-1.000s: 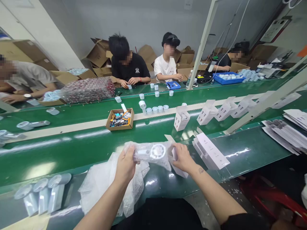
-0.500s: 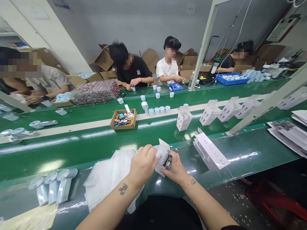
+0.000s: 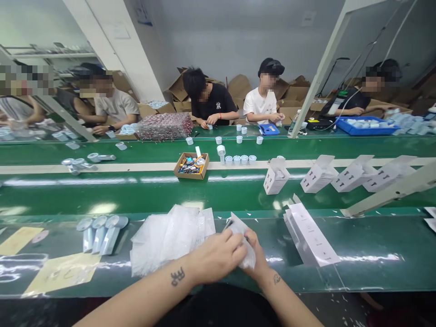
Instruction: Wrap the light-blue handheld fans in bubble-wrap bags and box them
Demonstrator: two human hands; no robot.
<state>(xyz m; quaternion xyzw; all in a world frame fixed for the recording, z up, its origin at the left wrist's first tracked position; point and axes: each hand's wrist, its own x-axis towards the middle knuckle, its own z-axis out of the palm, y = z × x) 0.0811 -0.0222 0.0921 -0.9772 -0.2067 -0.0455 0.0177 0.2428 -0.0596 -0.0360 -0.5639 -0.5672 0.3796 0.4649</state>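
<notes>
The left hand (image 3: 218, 255) is gripping a bubble-wrapped item (image 3: 249, 260) with curled fingers, to the right of the bag stack (image 3: 162, 247). The right hand (image 3: 259, 260) is gripping a white carton (image 3: 236, 221) against the item, fingers closed. Three pale-blue shower heads (image 3: 100, 234) are lying left of the stack.

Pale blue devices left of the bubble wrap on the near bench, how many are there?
3, side by side: left device, middle device, and right device nearest the bubble wrap. Some may be hidden under it.
</notes>
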